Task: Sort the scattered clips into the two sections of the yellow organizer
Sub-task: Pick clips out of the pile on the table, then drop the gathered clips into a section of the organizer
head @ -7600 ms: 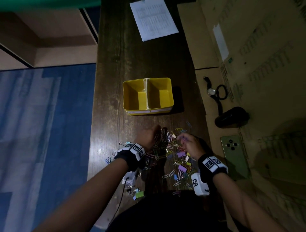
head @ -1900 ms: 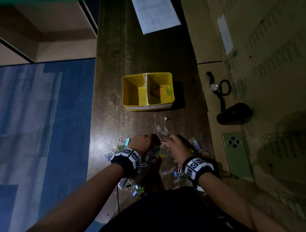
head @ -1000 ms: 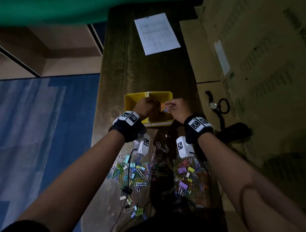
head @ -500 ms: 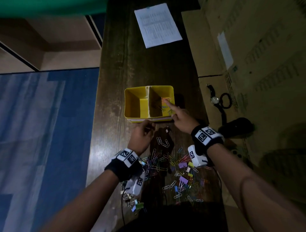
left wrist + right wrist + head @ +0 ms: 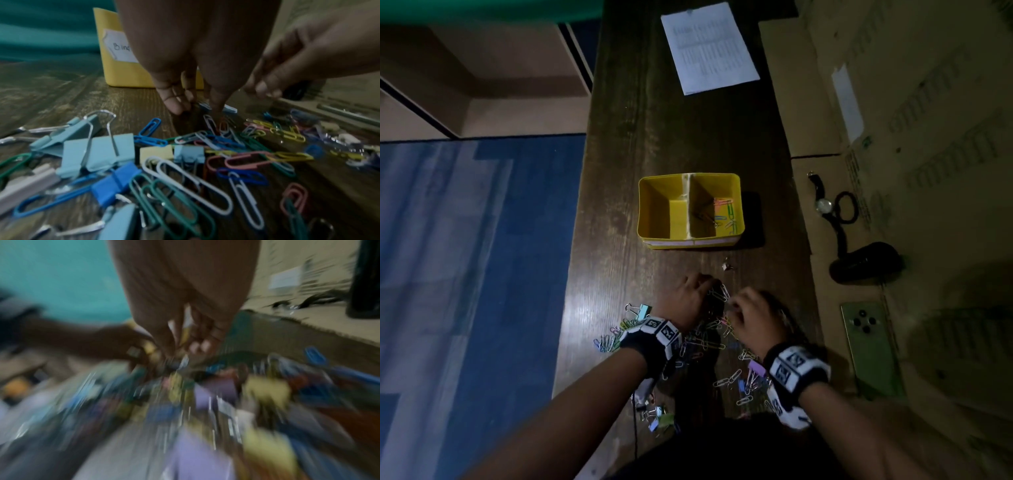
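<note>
The yellow organizer (image 5: 654, 209) stands mid-table; its right section holds several coloured paper clips (image 5: 724, 210), and its left section looks bare. Its front, with a handwritten label, shows in the left wrist view as the organizer (image 5: 111, 68). Paper clips and binder clips (image 5: 709, 342) lie scattered near the table's front edge. My left hand (image 5: 693, 298) reaches down into the pile, its fingertips (image 5: 174, 107) touching the wood among paper clips (image 5: 207, 139) beside light-blue binder clips (image 5: 98, 151). My right hand (image 5: 751, 317) hovers close beside it, fingertips (image 5: 265, 91) bunched on a thin paper clip. The right wrist view is blurred.
A small lone clip (image 5: 726, 266) lies between organizer and hands. A printed sheet (image 5: 709, 48) lies at the table's far end. On cardboard (image 5: 893, 102) to the right lie a watch (image 5: 823, 205), a hair tie (image 5: 846, 207), a black object (image 5: 866, 262) and a green phone (image 5: 869, 346). Blue carpet (image 5: 465, 240) lies left.
My right hand has left the organizer's right section and come back to the pile. My left hand has drawn back from the organizer's front to the clips. More paper clips lie in the right section.
</note>
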`<state>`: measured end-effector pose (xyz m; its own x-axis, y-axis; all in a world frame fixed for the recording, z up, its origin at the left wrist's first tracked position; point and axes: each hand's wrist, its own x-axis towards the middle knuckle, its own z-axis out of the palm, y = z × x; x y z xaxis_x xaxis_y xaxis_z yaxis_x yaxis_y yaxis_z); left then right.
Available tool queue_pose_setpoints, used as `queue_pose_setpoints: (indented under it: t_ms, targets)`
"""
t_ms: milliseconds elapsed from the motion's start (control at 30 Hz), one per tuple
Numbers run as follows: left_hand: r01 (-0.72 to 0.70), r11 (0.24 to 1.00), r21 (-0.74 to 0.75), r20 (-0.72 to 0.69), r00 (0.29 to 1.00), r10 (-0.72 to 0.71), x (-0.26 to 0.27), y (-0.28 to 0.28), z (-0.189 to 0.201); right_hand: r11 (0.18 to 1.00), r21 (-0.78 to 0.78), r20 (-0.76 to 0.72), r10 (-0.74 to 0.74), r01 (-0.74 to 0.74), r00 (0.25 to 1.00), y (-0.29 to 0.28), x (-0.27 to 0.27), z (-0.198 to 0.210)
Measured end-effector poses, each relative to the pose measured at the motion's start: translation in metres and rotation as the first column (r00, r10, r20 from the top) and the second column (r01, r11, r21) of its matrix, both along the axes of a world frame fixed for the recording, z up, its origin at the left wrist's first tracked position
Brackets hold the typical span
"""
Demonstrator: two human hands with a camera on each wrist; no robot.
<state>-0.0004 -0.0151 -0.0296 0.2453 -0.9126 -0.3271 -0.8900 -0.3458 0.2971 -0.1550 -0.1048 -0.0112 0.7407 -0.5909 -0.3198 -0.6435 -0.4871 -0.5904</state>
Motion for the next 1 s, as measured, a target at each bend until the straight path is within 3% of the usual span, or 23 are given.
queue_pose_setpoints:
  t_ms: [100,267,533,667,767,867,1000]
  targets:
    - [0.049,0.999,0.023,0.049,0.998,-0.051,-0.005,-0.007,0.003,0.985,-0.098,-0.192,0.118,-0.139,0.974,0.026,-0.020,-0.011]
    - [0.100,0.992,0.083,0.052,0.993,-0.104,-0.006,-0.012,-0.003,0.941,-0.180,-0.181,0.253,-0.285,0.950,0.041,-0.023,-0.015]
    - [0.127,0.990,0.061,0.072,0.989,-0.131,0.001,-0.006,-0.009,0.929,-0.184,-0.176,0.290,-0.321,0.941,0.032,-0.025,-0.016]
    - [-0.037,0.998,-0.055,-0.137,0.990,0.029,0.007,0.002,-0.006,0.947,-0.188,-0.167,0.231,-0.261,0.958,0.028,-0.027,-0.012]
    - [-0.122,0.988,-0.092,-0.211,0.972,0.101,0.011,0.009,-0.007,0.952,-0.179,-0.126,0.227,-0.247,0.966,0.030,-0.025,-0.010]
    - [-0.081,0.993,-0.086,-0.220,0.974,0.060,0.008,0.012,-0.008,0.919,-0.212,-0.162,0.304,-0.334,0.939,0.035,-0.023,-0.016]
    - [0.017,1.000,-0.023,-0.124,0.992,-0.020,-0.007,0.016,-0.010,0.923,-0.191,-0.157,0.308,-0.335,0.938,0.039,-0.021,-0.011]
